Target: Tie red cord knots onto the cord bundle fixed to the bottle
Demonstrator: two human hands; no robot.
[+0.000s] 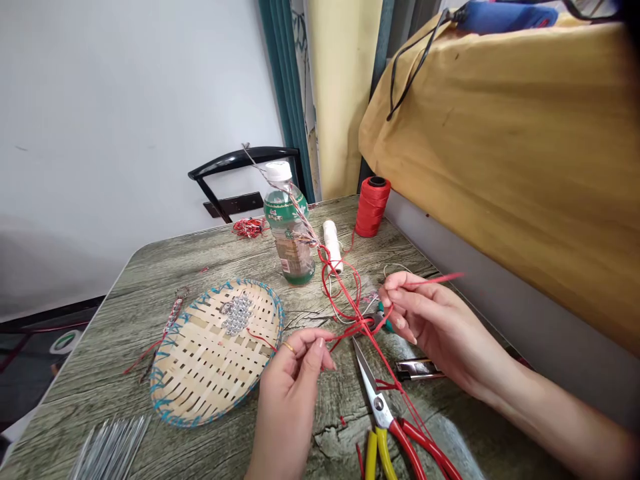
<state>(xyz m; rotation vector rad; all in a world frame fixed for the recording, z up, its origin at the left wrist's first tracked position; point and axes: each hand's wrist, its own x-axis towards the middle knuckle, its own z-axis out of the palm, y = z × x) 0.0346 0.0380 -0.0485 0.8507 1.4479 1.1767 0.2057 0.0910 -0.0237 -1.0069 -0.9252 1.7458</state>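
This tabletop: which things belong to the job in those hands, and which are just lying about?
Seem to belong:
- red cord, pinched by the left hand and right hand
- red spool, probably
- scissors, probably, lying close by

Seem to be lying about:
- woven basket
- bundle of thin metal rods
- white spool

We hold both hands over bench (200, 460), apart, fingertips turned toward each other. Left hand (295, 380): rising from bench's near side, back of hand toward us, fingers curled, thumb against forefinger. Right hand (433, 313): farther along, by bench's right edge, thumb and forefinger pinched, lower fingers loosely bent. Our right forearm (535, 400): bare, slanting in across right edge.
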